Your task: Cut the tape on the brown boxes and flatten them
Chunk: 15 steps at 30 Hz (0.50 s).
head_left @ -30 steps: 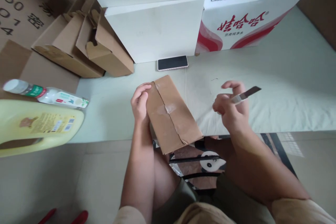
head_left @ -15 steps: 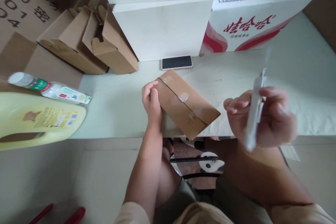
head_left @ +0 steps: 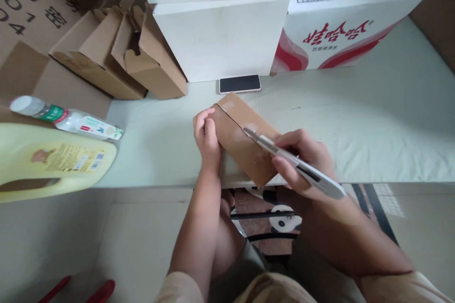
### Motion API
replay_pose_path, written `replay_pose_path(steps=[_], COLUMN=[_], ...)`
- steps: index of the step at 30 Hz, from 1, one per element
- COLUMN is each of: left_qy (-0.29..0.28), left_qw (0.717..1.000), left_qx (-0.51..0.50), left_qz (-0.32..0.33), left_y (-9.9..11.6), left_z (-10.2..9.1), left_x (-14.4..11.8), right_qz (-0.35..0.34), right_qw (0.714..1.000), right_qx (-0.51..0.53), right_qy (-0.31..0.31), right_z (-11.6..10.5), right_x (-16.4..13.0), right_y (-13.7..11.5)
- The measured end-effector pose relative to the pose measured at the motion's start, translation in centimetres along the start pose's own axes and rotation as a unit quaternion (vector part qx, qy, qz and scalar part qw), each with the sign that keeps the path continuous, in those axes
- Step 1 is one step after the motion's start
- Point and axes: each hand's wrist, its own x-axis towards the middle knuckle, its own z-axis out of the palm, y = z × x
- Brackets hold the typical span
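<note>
While the left hand (head_left: 206, 133) clasps the carton (head_left: 232, 136), the right hand (head_left: 313, 151), closed round a knife (head_left: 296, 161), seems to be slitting its seam (head_left: 231, 118), blade (head_left: 252, 135) depth unclear; the stroke needs light pressure.

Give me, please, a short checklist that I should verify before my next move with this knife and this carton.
1. Carton steadied: ok, the left hand holds its far left corner.
2. Knife secured: ok, gripped in the right hand.
3. Blade aligned: ok, its tip is at the middle of the seam.
4. Left fingers clear of the blade: ok, apart from it.
5. Blade depth: cannot tell from this view.
6. Contents safe from the blade: cannot tell, flaps hide the inside.
</note>
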Motion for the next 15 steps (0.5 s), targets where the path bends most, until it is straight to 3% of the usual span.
replay_pose_path(steps=[2,5,15], left_qy=[0.012,0.01,-0.007], left_qw=[1.0,1.0,0.999], left_qx=[0.008,0.01,0.009], left_qz=[0.02,0.022,0.049], left_y=[-0.06,-0.19,-0.95], left_z=[0.1,0.12,-0.41], left_x=[0.07,0.16,0.3], right_qz=[-0.041,-0.091,-0.123], right_qw=[0.995,0.99,0.981], right_qx=[-0.078,-0.106,-0.138], right_qy=[-0.038,-0.026,-0.052], right_z=[-0.14,-0.26,-0.04], right_x=[0.4,0.82,0.75], right_y=[-0.02,0.08,0.41])
